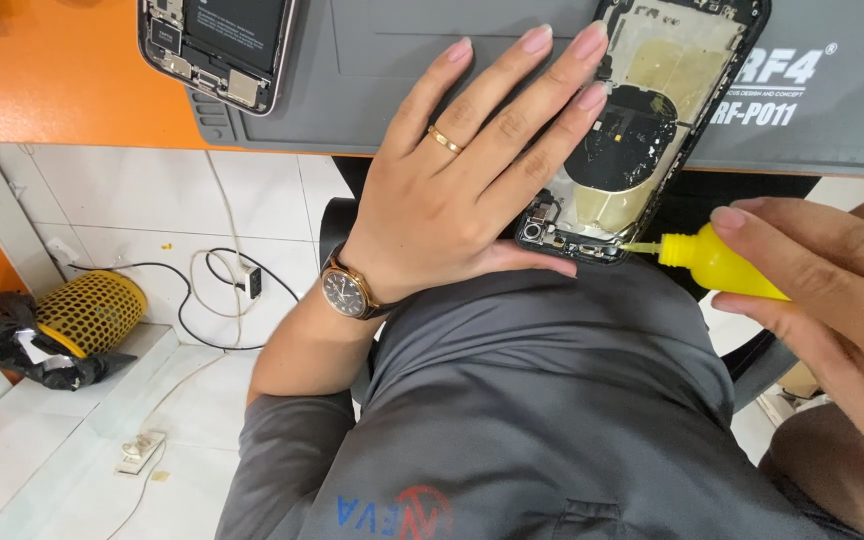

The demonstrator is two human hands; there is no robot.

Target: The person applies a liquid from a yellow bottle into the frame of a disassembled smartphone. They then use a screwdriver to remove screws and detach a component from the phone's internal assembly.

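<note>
1. Left hand (457,185) lies flat, fingers spread and straight, palm down on the opened phone housing (642,130). It grips nothing, it just presses the housing against the mat. Thumb runs along the housing's near edge.
2. Gold ring on one finger, round wristwatch (345,290) with a dark dial on that wrist.
3. Right hand (832,300) is closed around a small yellow squeeze bottle (727,265), index finger on top. The nozzle tip touches the lower corner of the housing, by the near edge.
4. Phone housing sits tilted on the grey work mat (432,40) at the near edge of the worktop, its near end overhanging the edge. Inside: dark round coil in the middle, yellowish film around it, camera parts at the near end.
5. Second opened phone (217,45) lies on the mat's far-left side, well apart from both hands.
6. Orange worktop (62,70) shows left of the mat.
7. Below: white tiled floor, yellow mesh basket (92,312) beside a black bag, a power strip (140,452) and loose cables.
8. Person wears a grey shirt.
</note>
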